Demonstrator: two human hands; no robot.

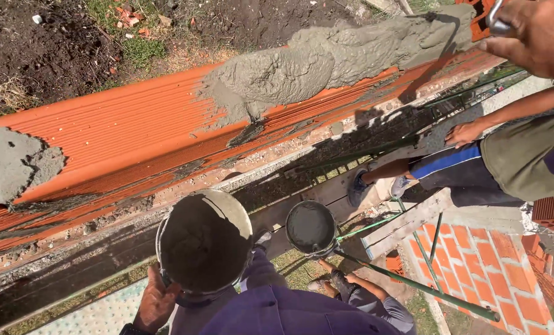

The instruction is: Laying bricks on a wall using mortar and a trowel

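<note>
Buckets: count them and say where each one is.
2. A large bucket is held at its rim by the left hand, below the brick wall. A smaller bucket of wet mortar sits just right of it, lower down. Others may be hidden.

This is an outdoor building site where a brick wall is going up. A row of orange bricks [134, 130] with wet grey mortar [326, 59] crosses the frame, bare soil [35, 49] lies at the upper left, and a wooden scaffold plank [326, 192] and mortar buckets [311, 228] sit lower down.
</note>
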